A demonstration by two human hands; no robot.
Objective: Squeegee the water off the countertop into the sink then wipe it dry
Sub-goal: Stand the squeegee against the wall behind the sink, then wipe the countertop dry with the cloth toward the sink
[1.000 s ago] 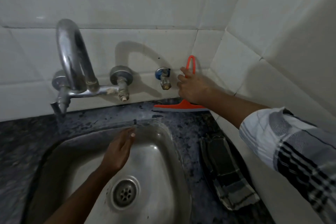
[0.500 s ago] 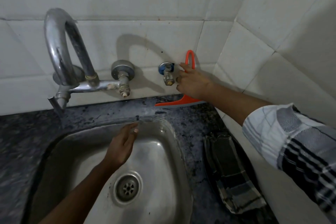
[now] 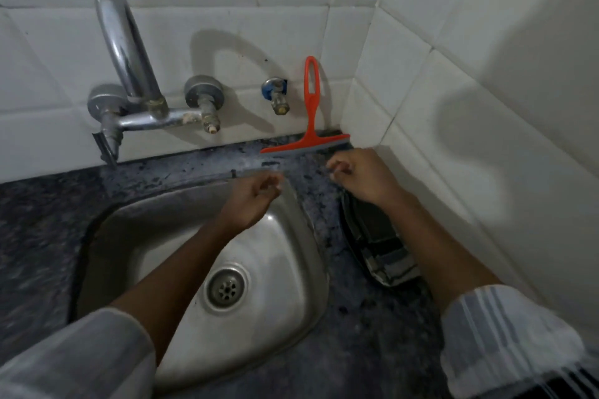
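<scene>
Leaning against the tiled wall, orange squeegee just beyond the empty, loosely curled right hand, apart.

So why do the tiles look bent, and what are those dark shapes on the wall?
Head view: the wide-angle lens bows the tile lines; the faucet casts an arched shadow on the back wall, a softer blob darkens the right wall; the sleeves and left countertop smear with blur.

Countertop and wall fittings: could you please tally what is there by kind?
Orange plastic squeegee, leaning on the tiled wall: 1
Dark striped folded cloth on the countertop: 1
Curved chrome tap: 1
Small brass wall valve with blue collar: 1
Stainless steel sink: 1
Total: 5
</scene>
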